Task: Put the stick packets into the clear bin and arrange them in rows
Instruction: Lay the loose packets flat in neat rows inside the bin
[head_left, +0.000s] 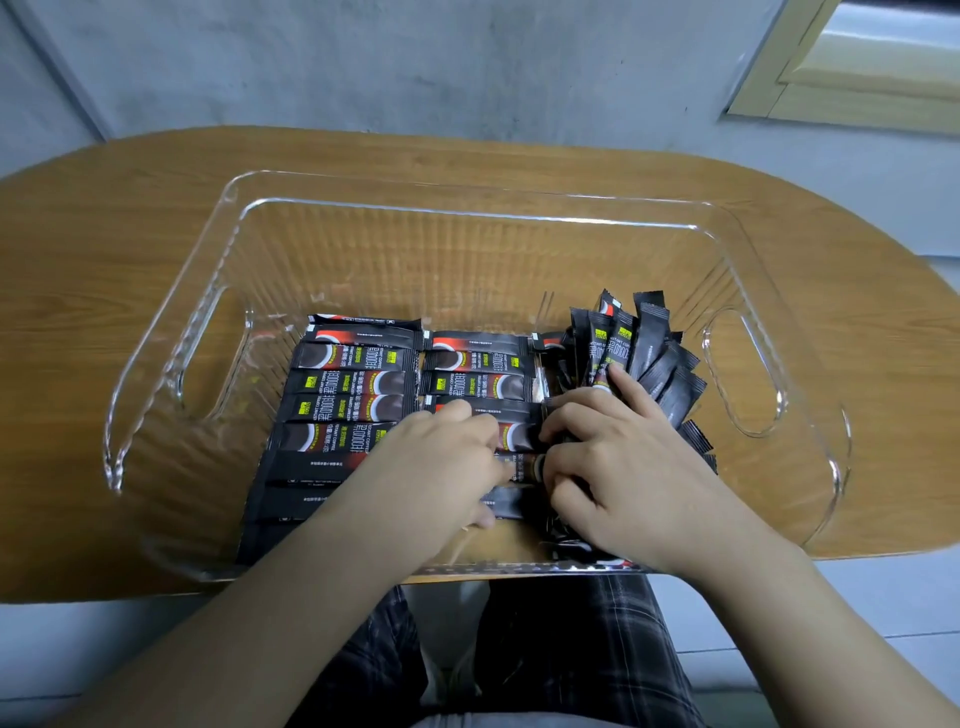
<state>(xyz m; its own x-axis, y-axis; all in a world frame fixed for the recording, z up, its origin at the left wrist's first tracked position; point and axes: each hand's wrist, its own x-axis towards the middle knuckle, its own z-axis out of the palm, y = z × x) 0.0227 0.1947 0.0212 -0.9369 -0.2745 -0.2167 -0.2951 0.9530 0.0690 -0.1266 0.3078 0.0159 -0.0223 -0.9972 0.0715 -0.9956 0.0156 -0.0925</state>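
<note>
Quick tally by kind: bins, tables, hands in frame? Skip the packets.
Bin: 1
Table: 1
Hands: 2, left hand and right hand, both on packets in the bin
Total: 4

The clear bin (171, 364) lies open above, its far floor bare behind the stick packets (353, 384).
</note>
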